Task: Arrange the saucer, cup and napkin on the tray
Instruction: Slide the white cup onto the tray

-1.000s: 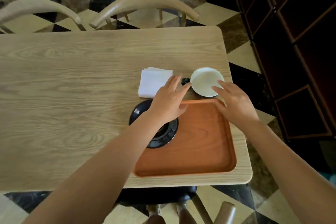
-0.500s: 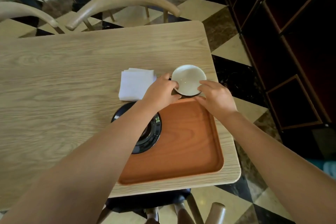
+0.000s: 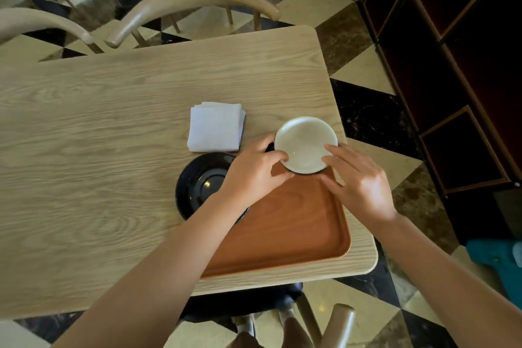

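A cup (image 3: 306, 144), white inside and dark outside, is at the far edge of the orange-brown tray (image 3: 296, 232). My left hand (image 3: 254, 175) grips its left side, thumb on the rim. My right hand (image 3: 358, 181) holds its right side with the fingers spread. A black saucer (image 3: 200, 183) lies at the tray's left edge, partly under my left forearm. Whether it overlaps the tray is hidden. A folded white napkin (image 3: 216, 127) lies on the table beyond the saucer, apart from both hands.
The pale wooden table (image 3: 99, 150) ends close to the tray on the right and near sides. Curved wooden chair backs (image 3: 195, 0) stand along its far edge. A dark cabinet (image 3: 452, 79) is on the right, and a chair seat (image 3: 254, 299) is below the near edge.
Both hands moved from beside the cup onto it and closed around its sides. The cup now overlaps the tray's far edge. Saucer and napkin have not moved.
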A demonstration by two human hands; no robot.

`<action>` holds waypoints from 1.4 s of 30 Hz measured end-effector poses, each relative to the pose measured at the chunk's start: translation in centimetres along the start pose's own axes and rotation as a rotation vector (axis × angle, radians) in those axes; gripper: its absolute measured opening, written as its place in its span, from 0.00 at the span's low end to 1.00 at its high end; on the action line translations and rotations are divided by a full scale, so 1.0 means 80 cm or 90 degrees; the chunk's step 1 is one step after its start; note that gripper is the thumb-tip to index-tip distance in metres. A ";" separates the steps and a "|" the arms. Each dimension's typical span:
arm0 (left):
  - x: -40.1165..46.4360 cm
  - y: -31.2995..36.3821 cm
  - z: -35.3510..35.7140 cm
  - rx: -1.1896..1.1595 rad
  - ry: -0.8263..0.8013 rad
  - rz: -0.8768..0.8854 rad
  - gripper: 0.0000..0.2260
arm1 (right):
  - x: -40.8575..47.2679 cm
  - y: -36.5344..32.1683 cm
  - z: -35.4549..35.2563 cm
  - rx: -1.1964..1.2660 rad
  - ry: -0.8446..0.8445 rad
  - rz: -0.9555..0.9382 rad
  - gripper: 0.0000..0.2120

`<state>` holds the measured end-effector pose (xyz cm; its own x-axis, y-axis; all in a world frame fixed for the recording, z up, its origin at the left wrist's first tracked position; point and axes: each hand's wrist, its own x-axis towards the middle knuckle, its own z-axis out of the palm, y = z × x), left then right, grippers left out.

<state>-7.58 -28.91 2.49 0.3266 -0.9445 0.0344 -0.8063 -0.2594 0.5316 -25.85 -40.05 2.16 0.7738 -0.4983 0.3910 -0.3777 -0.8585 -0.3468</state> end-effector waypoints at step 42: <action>-0.025 -0.099 -0.056 0.222 0.026 -0.134 0.26 | 0.116 -0.102 0.057 -0.098 -0.195 -0.012 0.24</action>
<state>0.36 -24.02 2.01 0.5163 -0.8564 -0.0069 -0.8361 -0.5058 0.2123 -13.26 -37.12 4.71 0.8892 -0.4430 0.1143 -0.4161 -0.8870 -0.2002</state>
